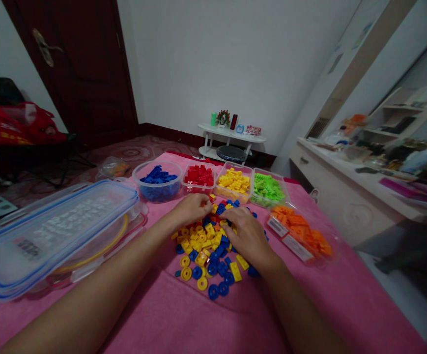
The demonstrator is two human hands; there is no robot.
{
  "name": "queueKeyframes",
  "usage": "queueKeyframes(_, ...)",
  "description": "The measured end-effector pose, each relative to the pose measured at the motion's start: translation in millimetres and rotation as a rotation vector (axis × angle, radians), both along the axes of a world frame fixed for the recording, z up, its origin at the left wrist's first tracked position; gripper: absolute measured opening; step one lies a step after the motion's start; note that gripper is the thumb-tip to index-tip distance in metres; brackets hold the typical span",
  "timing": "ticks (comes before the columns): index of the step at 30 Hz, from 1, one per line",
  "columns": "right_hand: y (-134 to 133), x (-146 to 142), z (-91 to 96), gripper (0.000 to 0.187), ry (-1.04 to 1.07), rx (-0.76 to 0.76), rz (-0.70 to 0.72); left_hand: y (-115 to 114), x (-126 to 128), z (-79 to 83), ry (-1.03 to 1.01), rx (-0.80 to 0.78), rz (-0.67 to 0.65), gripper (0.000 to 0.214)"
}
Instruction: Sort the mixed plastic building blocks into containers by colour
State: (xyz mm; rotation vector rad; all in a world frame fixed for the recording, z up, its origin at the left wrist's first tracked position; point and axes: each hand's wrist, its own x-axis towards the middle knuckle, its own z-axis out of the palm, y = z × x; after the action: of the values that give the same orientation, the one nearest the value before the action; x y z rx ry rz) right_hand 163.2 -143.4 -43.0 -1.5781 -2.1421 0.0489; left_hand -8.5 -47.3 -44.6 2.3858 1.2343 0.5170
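A loose pile of yellow and blue building-toy pieces [202,241], with a few red and orange ones, lies on the pink cloth [150,305]. Bricks and round wheel-like rings are mixed in it. My left hand [192,208] is at the pile's far left side, its fingers curled together; whatever they hold is hidden. Over the right part of the pile rests my right hand [248,235], palm down. Its thumb stands apart from its bent fingers, which touch the pieces, and I see nothing gripped there.
Behind the pile stand tubs of blue pieces [157,178], red bricks [199,175], yellow bricks [234,181] and green pieces [268,187]. An orange-filled box [299,231] sits right. Stacked clear lids [62,226] lie left. A white dresser [331,182] flanks the right side.
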Motion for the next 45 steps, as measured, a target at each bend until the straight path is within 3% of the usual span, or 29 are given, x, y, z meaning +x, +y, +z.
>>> queueKeyframes(4, 1.3, -2.8, -3.6, 0.025, -0.053, -0.058, 0.037, -5.8, 5.6, -10.4, 0.104, 0.026, -0.021, 0.023)
queueKeyframes(11, 0.9, -12.4, -1.4, 0.024, -0.262, -0.156, -0.085, -14.0, 8.8, 1.1, 0.271, -0.011, 0.007, 0.026)
queueKeyframes(17, 3.6, -23.2, -1.8, 0.02, -0.346, -0.161, -0.136, -14.1, 7.1, 2.2, 0.255, -0.013, -0.024, 0.024)
queueKeyframes(25, 2.4, -19.5, -2.8, 0.011, -0.254, -0.115, -0.123, -15.3, 5.6, -3.2, 0.178, 0.068, -0.032, 0.017)
queueKeyframes(29, 4.6, -13.6, -4.8, 0.004, -0.097, -0.051, -0.128, -7.3, 5.4, -8.3, -0.006, -0.009, 0.005, 0.02)
queueKeyframes(32, 6.1, -9.6, -2.2, 0.005, 0.187, -0.05, -0.143, -1.6, 8.3, -10.7, -0.306, -0.242, -0.026, 0.033)
queueKeyframes(36, 4.9, -11.3, 7.3, 0.01, 0.579, -0.072, -0.052, -5.1, 14.3, -6.9, -0.666, -0.552, -0.099, 0.043)
queueKeyframes(42, 0.8, -16.4, 17.3, 0.034, 0.774, -0.163, -0.051, -19.1, 19.4, 4.2, -0.769, -0.661, -0.098, 0.048)
queueKeyframes(45, -0.2, -15.6, 18.5, 0.03, 0.732, -0.154, -0.056, -23.6, 23.0, 6.4, -0.821, -0.7, -0.102, 0.049)
